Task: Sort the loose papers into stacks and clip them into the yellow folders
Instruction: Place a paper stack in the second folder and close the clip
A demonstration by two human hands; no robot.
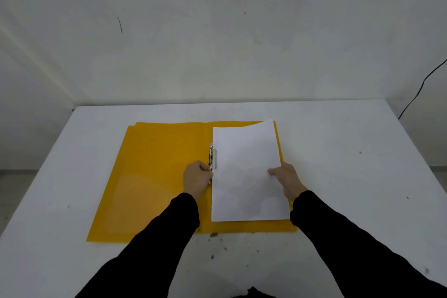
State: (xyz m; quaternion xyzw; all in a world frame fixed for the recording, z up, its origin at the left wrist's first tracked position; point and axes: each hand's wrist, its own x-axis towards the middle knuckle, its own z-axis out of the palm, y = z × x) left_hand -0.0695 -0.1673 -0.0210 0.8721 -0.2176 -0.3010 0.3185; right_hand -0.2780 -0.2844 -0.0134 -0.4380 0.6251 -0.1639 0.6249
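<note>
Some white paper (246, 172) in right hand (286, 179); left hand (196, 178) pinches metal clip (212, 156).

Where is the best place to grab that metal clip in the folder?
At its near end, coming from the left. The clip is a narrow bar lying along the spine of the folder, and the paper lies along its right side, so the left looks like the freer side. The left hand pinches it there.

The folder (154, 176) is showing deep yellow, its clip (212, 156) is gleaming silver, the paper (246, 172) is showing plain white, the sleeves (154, 249) are showing solid black, and the white tabletop (350, 176) is showing scattered dark specks.
</note>
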